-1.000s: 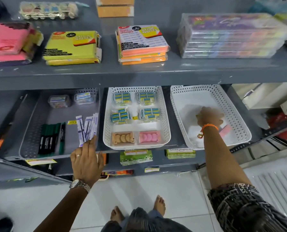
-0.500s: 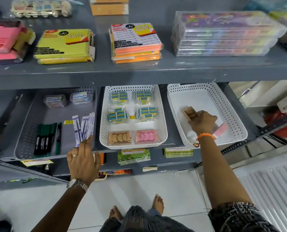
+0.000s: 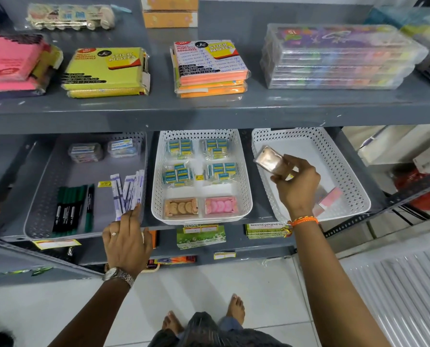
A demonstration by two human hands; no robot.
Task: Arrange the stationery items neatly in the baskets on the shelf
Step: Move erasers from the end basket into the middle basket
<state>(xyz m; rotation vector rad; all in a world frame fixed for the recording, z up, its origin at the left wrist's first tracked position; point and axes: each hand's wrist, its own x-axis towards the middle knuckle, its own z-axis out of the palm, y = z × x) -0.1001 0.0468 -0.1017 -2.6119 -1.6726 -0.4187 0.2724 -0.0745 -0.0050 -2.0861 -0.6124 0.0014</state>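
My right hand [image 3: 295,186] holds a small clear packet of brown erasers [image 3: 269,160] above the right white basket [image 3: 354,194], where a pink packet [image 3: 330,197] lies near the front. In the middle white basket [image 3: 244,171] sit blue-and-yellow eraser packs [image 3: 181,147] in two rows, plus a brown packet [image 3: 181,207] and a pink packet [image 3: 221,206] at the front. My left hand [image 3: 126,240] rests on the front rim of the grey basket [image 3: 37,219], fingertips touching the white pen sleeves [image 3: 128,189]. Green markers [image 3: 71,209] lie beside them.
Sticky-note packs [image 3: 106,71] [image 3: 209,66] and clear plastic cases [image 3: 334,56] lie on the upper shelf [image 3: 209,111]. Card stacks [image 3: 201,235] sit on the shelf below the baskets. White boxes [image 3: 396,151] stand to the right. My bare feet [image 3: 236,309] are on the tiled floor.
My right hand has lifted the brown eraser packet out of the right basket and raised it. My left hand stays on the grey basket's front.
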